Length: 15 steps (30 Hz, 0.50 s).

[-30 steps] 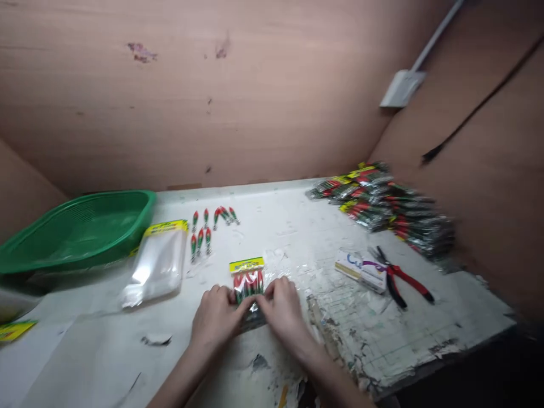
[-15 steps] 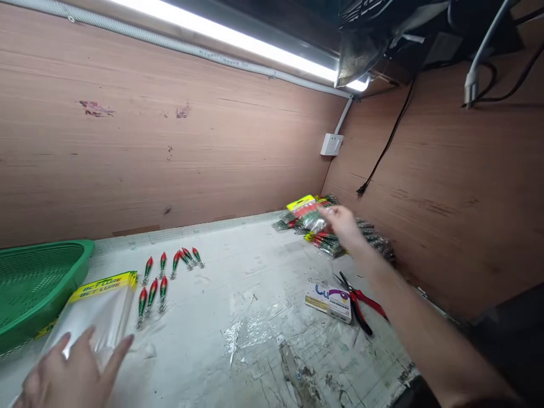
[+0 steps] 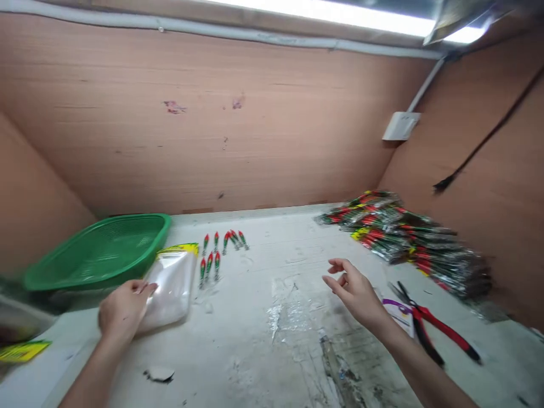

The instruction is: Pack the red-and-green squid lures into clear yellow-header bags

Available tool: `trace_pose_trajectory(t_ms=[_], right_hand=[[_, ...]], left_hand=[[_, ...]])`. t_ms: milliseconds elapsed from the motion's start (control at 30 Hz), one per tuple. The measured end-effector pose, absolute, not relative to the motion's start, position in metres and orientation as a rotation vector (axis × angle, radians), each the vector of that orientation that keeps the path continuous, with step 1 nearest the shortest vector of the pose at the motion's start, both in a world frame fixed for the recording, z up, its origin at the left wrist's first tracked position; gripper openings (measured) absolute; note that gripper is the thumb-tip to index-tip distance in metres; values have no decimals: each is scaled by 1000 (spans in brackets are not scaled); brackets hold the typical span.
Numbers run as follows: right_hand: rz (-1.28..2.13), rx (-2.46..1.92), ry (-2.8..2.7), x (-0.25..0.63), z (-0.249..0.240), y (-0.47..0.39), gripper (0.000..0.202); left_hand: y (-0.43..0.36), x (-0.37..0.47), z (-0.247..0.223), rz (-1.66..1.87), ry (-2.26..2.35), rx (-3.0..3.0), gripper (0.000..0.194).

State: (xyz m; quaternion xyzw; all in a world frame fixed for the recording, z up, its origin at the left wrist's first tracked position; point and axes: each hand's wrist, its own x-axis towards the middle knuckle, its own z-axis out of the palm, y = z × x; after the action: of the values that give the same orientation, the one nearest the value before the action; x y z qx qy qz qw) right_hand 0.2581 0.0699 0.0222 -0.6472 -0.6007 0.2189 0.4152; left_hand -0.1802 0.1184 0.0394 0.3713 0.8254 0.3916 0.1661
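One green basket (image 3: 102, 249), far left. Left hand (image 3: 123, 309) at clear bags (image 3: 172, 286), fingers close together; cannot tell if pinching one. Several lures (image 3: 209, 266) loose, unbagged, beside bags. Right hand (image 3: 356, 293) empty, fingers parted. Farther right, large pile (image 3: 406, 243) already bagged.

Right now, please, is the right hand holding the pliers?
No, the right hand is empty, and the pliers lie on the table.

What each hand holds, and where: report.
Left hand touches the left edge of the flat, clear, yellow-topped plastic bag stack; grip unclear. Right hand holds nothing.
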Motion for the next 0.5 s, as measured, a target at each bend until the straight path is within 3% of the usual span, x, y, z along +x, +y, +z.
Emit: trace_pose_trajectory(t_ms=[100, 267, 367, 467, 500], right_hand=[[504, -1545, -1588, 244, 11, 54, 43], [644, -1476, -1691, 207, 15, 48, 36], [1044, -1340, -1631, 158, 16, 39, 40], [1549, -1111, -1344, 107, 11, 34, 57], [1637, -1045, -1262, 95, 9, 34, 58]], left_hand=[[111, -178, 49, 1110, 2428, 949, 17], [95, -168, 60, 1412, 2216, 883, 19], [76, -132, 57, 1557, 1914, 787, 16], [46, -82, 38, 1558, 1617, 671, 7], [36, -68, 30, 1538, 1386, 488, 15]])
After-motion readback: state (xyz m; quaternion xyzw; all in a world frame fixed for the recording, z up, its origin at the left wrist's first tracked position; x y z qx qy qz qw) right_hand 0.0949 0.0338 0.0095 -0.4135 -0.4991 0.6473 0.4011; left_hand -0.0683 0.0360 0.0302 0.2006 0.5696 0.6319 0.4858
